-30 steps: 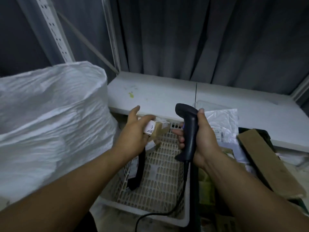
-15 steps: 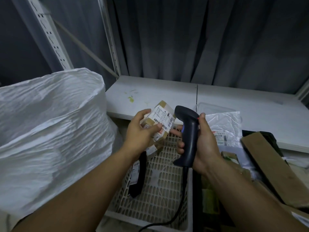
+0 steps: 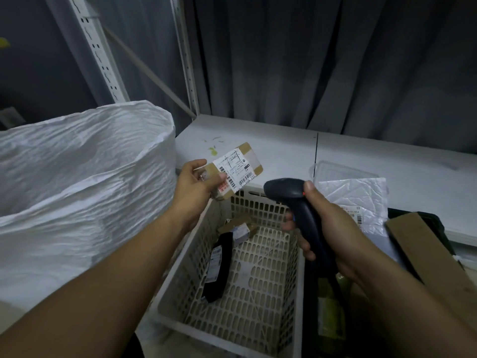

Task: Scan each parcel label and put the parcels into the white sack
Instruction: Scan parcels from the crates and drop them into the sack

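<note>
My left hand (image 3: 195, 184) grips a small brown cardboard parcel (image 3: 238, 167) with its white barcode label facing me, held above the far left corner of the basket. My right hand (image 3: 326, 228) grips a black handheld scanner (image 3: 291, 195), whose head points left toward the parcel; a small red light shows by my thumb. The white sack (image 3: 85, 177) stands to the left, its top rim rolled. Inside the beige plastic basket (image 3: 296, 293) lie a black flat parcel (image 3: 218, 267) and a small brown box (image 3: 238, 227).
A white shelf top (image 3: 271, 146) runs behind the basket. On it at right lie a clear plastic lid (image 3: 335, 169) and a white poly mailer (image 3: 358, 200). A long brown carton (image 3: 433, 257) lies over a dark bin at far right. Metal rack posts and grey curtains stand behind.
My left hand lifted the small parcel out of the basket and turned its label up toward me. The scanner head swung left toward the label.
</note>
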